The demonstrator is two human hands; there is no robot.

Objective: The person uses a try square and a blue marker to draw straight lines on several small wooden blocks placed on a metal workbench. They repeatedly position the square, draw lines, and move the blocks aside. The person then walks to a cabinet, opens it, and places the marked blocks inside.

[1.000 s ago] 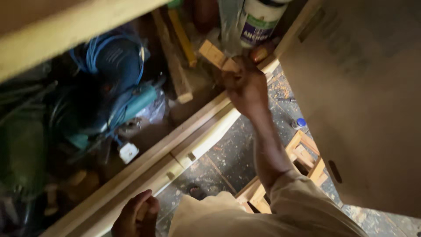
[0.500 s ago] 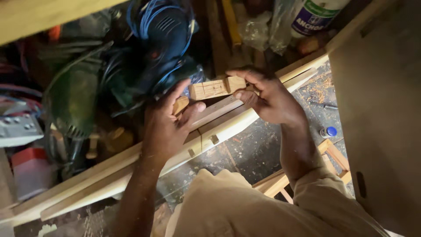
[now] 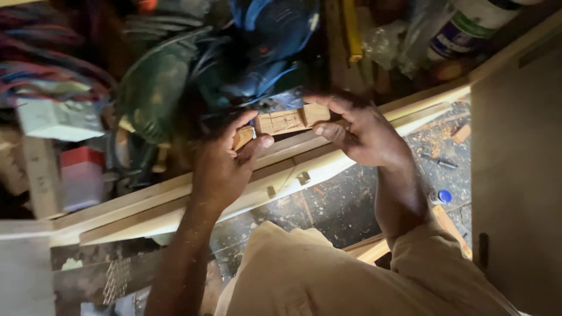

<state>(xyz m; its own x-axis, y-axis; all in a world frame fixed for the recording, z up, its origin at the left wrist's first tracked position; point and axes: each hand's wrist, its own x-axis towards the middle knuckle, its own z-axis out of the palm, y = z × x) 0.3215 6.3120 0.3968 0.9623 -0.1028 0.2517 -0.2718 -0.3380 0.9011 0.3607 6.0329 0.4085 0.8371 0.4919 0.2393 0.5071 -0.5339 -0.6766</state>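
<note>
Head view, looking down over the front edge of a cluttered bench (image 3: 175,202). A short wooden block (image 3: 285,122), pale with dark lines across its top face, is held level between both hands just above the bench's front rail. The left hand (image 3: 225,167) grasps the block's left end, thumb on the near side and fingers curled over the far side. The right hand (image 3: 363,131) pinches the right end between thumb and fingers. Directly behind the block lie a green power tool (image 3: 155,88) and a blue power tool (image 3: 269,41) with coiled cords, leaving almost no free space toward the back. At the bench's left end stand a red and clear box (image 3: 81,175) and a grey block (image 3: 55,117). At the right end stands a white container (image 3: 468,29), with a yellow tool (image 3: 351,29) just beside it. Open room lies only on the near side, over the sawdust-strewn floor (image 3: 351,205), where a small blue-capped bottle (image 3: 440,196) lies. A tall board (image 3: 518,164) closes the right side.
</note>
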